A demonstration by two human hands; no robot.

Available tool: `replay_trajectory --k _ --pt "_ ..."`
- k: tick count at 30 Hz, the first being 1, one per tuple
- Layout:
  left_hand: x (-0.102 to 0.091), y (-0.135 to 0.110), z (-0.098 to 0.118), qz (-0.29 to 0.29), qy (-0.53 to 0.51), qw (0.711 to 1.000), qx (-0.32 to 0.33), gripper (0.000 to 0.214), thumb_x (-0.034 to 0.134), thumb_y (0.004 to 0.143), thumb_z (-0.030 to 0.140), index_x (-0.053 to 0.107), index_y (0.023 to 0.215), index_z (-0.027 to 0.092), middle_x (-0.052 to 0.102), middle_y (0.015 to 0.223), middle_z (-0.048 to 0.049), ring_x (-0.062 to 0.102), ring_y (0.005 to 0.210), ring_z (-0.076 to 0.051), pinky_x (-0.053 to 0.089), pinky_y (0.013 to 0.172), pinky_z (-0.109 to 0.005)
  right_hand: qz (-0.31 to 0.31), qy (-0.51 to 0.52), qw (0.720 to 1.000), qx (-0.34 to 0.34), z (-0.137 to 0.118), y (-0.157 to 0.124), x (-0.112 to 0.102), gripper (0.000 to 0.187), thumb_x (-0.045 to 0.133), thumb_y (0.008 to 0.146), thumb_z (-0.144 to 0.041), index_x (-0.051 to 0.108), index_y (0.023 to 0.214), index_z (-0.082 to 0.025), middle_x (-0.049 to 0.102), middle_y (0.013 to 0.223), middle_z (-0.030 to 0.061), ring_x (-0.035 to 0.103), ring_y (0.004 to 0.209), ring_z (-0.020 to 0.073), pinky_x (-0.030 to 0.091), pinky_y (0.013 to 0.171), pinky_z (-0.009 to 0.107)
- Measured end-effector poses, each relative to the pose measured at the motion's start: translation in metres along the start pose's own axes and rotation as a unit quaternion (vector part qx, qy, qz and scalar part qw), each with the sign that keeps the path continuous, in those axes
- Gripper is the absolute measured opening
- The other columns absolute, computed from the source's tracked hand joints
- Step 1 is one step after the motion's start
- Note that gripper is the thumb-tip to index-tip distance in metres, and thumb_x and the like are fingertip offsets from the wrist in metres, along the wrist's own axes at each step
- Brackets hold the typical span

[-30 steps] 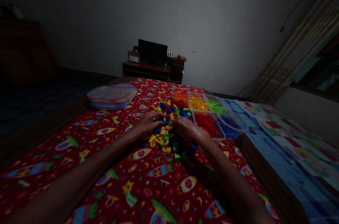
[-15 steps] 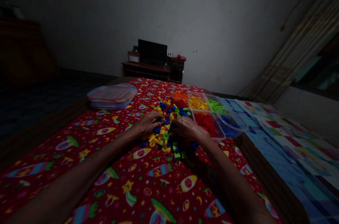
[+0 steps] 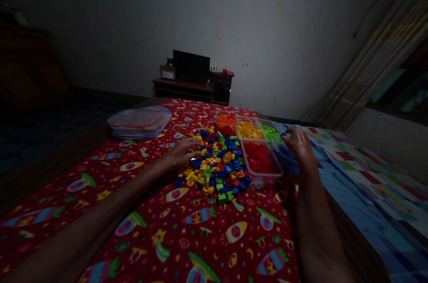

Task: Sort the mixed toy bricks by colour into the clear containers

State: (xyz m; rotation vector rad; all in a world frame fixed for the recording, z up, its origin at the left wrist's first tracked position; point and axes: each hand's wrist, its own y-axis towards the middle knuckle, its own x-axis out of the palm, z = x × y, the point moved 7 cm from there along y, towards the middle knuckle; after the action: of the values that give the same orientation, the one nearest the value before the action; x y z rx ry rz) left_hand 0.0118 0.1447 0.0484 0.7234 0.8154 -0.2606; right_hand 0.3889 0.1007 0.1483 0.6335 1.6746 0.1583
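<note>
No readable text, labels, brands or numbers anywhere. The red cloth (image 3: 187, 234) carries only pictures: rockets, stars, moons, planets, no words. The small box (image 3: 167, 71) on the far shelf has a pale patch that could be a label, too dim and small to read. The dark screen (image 3: 191, 65) beside it shows no logo. The clear tubs (image 3: 261, 171) and stacked lids (image 3: 140, 120) have no legible markings. The patterned mat (image 3: 361, 171) on the right shows colour blocks only.

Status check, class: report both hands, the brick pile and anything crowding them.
Left hand on brick pile. Right hand over round tub, blue pieces inside. Red-brick box between.
</note>
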Motion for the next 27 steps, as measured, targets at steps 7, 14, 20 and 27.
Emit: replay_trajectory --k 7,14,20,27 --pt "-0.017 -0.003 -0.023 0.065 0.068 0.992 -0.081 0.042 0.040 0.085 0.041 0.065 0.108 0.015 0.064 0.118 -0.0133 0.057 0.111 -0.027 0.043 0.099 -0.044 0.048 0.084 0.989 -0.113 -0.051 -0.007 -0.002 0.032 0.043 0.085 -0.021 0.068 0.103 -0.014 0.070 0.096 0.0135 0.062 0.087 0.0219 0.043 0.078 0.031" --pt "-0.010 0.026 -0.062 0.044 0.046 0.986 -0.156 0.052 0.035 0.089 0.035 0.047 0.133 0.011 0.044 0.143 -0.0183 0.031 0.138 -0.030 0.024 0.112 -0.051 -0.042 0.108 0.955 -0.271 -0.135 -0.052 0.023 0.022 0.045 0.083 -0.016 0.067 0.079 -0.017 0.062 0.068 0.0048 0.048 0.058 0.0134 0.031 0.056 0.024" --pt "0.014 0.053 -0.073 0.001 -0.033 0.997 -0.074 0.062 0.045 0.078 0.045 0.050 0.132 0.014 0.046 0.143 -0.0116 0.029 0.139 -0.025 0.024 0.113 -0.039 -0.086 0.133 0.942 -0.295 -0.142 -0.064 0.039 0.020 0.047 0.077 -0.007 0.064 0.080 -0.017 0.060 0.071 0.0039 0.046 0.062 0.0133 0.029 0.057 0.025" --pt "0.038 0.107 -0.083 -0.054 -0.117 0.983 -0.130 0.061 0.036 0.081 0.061 0.069 0.104 0.016 0.071 0.106 -0.0095 0.058 0.110 -0.028 0.048 0.092 -0.037 -0.080 0.127 0.952 -0.267 -0.137 -0.057 0.036 0.019 0.047 0.082 -0.010 0.065 0.086 -0.016 0.062 0.075 0.0043 0.049 0.065 0.0140 0.028 0.057 0.025"
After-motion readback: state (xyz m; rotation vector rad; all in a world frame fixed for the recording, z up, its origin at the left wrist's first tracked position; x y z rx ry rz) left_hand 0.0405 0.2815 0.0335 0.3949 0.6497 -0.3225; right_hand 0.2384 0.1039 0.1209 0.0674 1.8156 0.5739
